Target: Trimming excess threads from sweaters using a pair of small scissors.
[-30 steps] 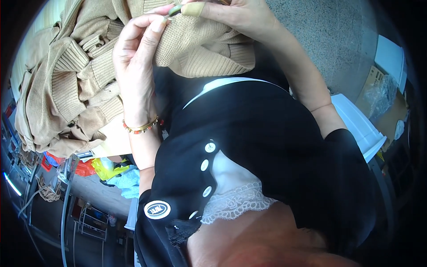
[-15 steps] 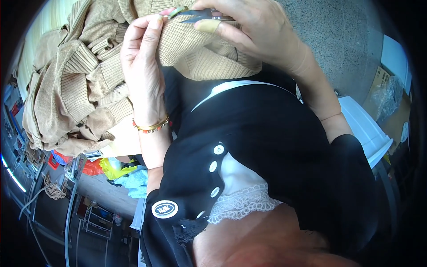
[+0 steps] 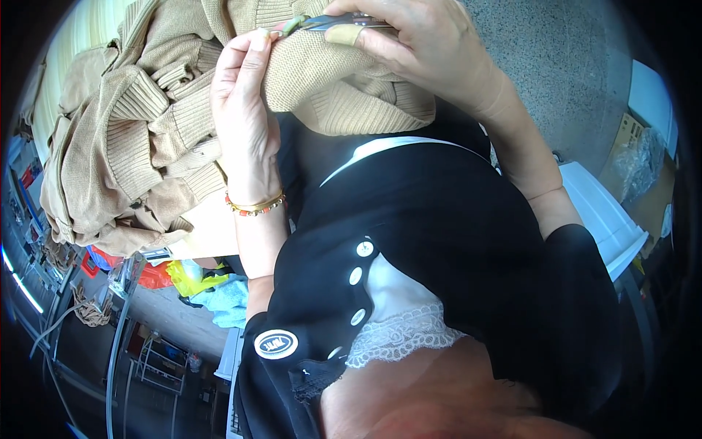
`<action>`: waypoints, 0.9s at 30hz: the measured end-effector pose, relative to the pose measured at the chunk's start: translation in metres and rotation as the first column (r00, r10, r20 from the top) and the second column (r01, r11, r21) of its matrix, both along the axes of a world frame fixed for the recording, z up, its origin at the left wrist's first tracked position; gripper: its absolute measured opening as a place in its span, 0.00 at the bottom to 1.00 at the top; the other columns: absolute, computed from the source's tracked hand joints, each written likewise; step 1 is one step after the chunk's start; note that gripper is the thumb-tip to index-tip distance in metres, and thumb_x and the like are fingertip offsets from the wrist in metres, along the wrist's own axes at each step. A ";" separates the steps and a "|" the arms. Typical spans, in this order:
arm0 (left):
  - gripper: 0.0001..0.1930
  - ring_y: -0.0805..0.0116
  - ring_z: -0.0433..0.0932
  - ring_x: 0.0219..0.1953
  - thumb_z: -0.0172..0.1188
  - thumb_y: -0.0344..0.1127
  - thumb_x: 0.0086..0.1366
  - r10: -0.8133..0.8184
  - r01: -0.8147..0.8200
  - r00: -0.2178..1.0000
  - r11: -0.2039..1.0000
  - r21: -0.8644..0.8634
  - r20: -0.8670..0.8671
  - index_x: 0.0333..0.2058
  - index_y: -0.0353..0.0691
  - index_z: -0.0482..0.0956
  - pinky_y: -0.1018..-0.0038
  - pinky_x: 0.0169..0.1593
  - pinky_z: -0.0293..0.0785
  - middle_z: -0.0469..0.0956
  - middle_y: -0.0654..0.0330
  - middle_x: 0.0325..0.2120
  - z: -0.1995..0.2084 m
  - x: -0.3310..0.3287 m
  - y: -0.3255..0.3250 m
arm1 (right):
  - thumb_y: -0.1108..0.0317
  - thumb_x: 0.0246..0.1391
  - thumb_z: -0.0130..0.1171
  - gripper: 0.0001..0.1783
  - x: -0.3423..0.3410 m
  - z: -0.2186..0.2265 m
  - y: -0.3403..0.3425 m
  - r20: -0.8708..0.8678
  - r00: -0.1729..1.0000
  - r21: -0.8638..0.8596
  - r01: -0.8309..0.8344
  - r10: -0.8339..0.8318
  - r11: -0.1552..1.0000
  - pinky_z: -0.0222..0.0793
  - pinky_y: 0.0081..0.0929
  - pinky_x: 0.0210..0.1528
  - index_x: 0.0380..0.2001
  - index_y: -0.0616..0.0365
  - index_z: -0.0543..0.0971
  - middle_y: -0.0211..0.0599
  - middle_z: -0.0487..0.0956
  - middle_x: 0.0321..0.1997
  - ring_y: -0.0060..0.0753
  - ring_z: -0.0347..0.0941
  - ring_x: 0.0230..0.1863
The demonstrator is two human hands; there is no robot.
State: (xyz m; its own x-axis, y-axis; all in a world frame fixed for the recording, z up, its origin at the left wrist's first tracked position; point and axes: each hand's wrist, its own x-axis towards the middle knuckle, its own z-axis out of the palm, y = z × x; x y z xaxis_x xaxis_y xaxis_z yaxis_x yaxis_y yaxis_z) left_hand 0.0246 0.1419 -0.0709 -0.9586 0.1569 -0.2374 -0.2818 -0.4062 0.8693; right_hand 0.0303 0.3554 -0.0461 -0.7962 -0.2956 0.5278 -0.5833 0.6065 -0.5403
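Observation:
A beige knit garment [image 3: 303, 73] hangs between my hands at the top of the view, its ribbed band curving below them. My left hand [image 3: 245, 102] pinches the knit's upper edge between thumb and fingers; green tape wraps one of its fingertips. In my right hand [image 3: 439, 55] is a pair of scissors [image 3: 318, 23], dark blades pointing left. The blades lie close together at the knit's edge, beside the left fingertips. Yellowish tape covers my right thumb. Whatever lies right at the blade tips is too small to make out.
A heap of beige knitwear [image 3: 110, 154] covers the pale table [image 3: 212, 227] on the left. Bright plastic bags [image 3: 190, 278] and a light blue cloth [image 3: 227, 300] lie below it. To the right stand a white plastic bin [image 3: 599, 212] and a cardboard box [image 3: 651, 190] with clear wrap.
The scissor blades, spread apart before, have come together. My left hand and the knit have shifted slightly to the right.

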 end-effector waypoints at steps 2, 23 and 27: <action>0.08 0.73 0.80 0.41 0.56 0.31 0.69 0.012 -0.012 1.000 1.000 -0.007 0.026 0.43 0.34 0.79 0.78 0.48 0.76 0.82 0.57 0.38 0.000 0.000 0.000 | 0.64 0.51 0.62 0.11 -0.002 -0.003 0.000 -0.017 1.000 0.006 -0.006 0.006 1.000 0.71 0.31 0.40 0.36 0.58 0.79 0.38 0.78 0.33 0.41 0.76 0.37; 0.08 0.75 0.79 0.43 0.54 0.31 0.71 -0.068 0.053 0.988 0.992 -0.111 -0.136 0.42 0.33 0.77 0.82 0.51 0.72 0.82 0.57 0.38 0.007 0.002 0.006 | 0.67 0.53 0.62 0.11 -0.011 -0.003 0.004 0.038 0.982 -0.232 -0.170 0.184 0.958 0.74 0.30 0.38 0.35 0.64 0.80 0.42 0.80 0.33 0.42 0.78 0.36; 0.08 0.78 0.78 0.41 0.54 0.32 0.71 -0.071 0.044 0.980 0.989 -0.143 -0.187 0.42 0.33 0.76 0.84 0.49 0.72 0.81 0.58 0.37 0.009 0.002 0.010 | 0.68 0.51 0.63 0.10 -0.010 -0.001 0.002 -0.006 0.991 -0.193 -0.130 0.131 0.973 0.74 0.30 0.37 0.34 0.63 0.79 0.41 0.79 0.33 0.42 0.78 0.35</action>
